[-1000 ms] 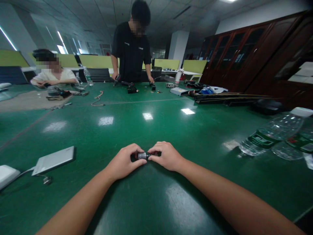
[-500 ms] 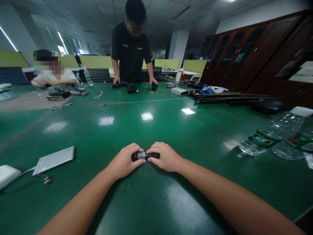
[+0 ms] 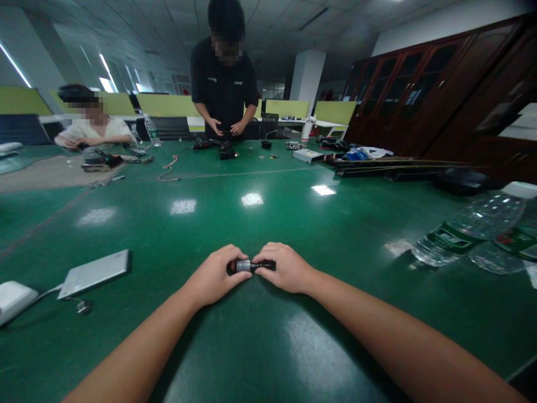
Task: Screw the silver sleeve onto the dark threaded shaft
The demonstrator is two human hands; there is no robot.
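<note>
We have open room between a gray slab (image 3: 96, 273) at near left and 2 bottles (image 3: 455, 236) at right. The green counter (image 3: 213, 224) shines; dark cabinets (image 3: 461, 98) line the far right. Our left hand (image 3: 213, 275) and right hand (image 3: 291, 268) pinch a silver-and-black cylinder (image 3: 243, 266), near middle; a co-worker (image 3: 224, 84) stands at the far edge.
</note>
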